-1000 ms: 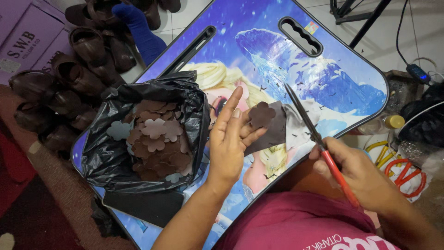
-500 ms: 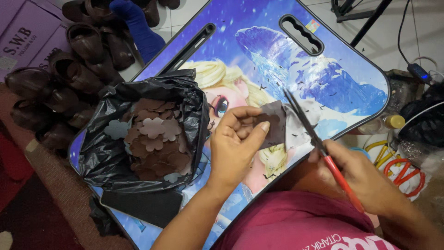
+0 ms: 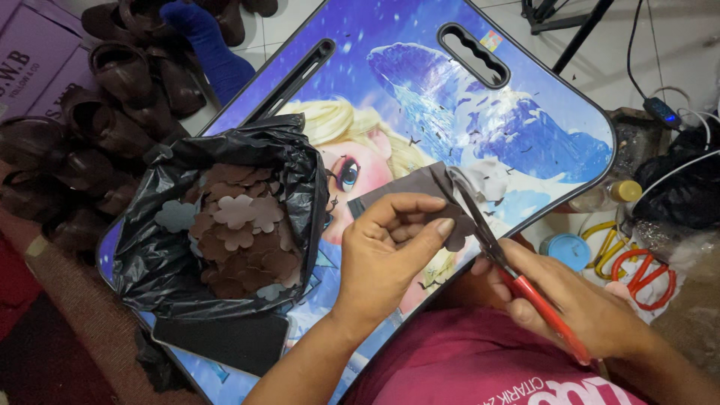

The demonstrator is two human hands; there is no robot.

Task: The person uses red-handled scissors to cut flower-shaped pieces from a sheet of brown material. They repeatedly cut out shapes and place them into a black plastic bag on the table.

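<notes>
Left hand (image 3: 390,251) pinched the brown foam sheet (image 3: 420,196), right hand (image 3: 574,300) gripped red-handled scissors (image 3: 499,259) — clean petals likely required turning the sheet, not the blades.

A second ago my left hand (image 3: 390,251) lay open with fingers spread over the brown foam sheet (image 3: 409,193), a flower shape showing free at its upper edge. Half a second ago I curled the fingers in, and now they pinch the sheet between thumb and forefinger, with the flower shape mostly hidden behind them. My right hand (image 3: 577,304) has brought the red-handled scissors (image 3: 502,259) in from beside the sheet, so the blades now meet its right edge, close against my left fingertips.
</notes>
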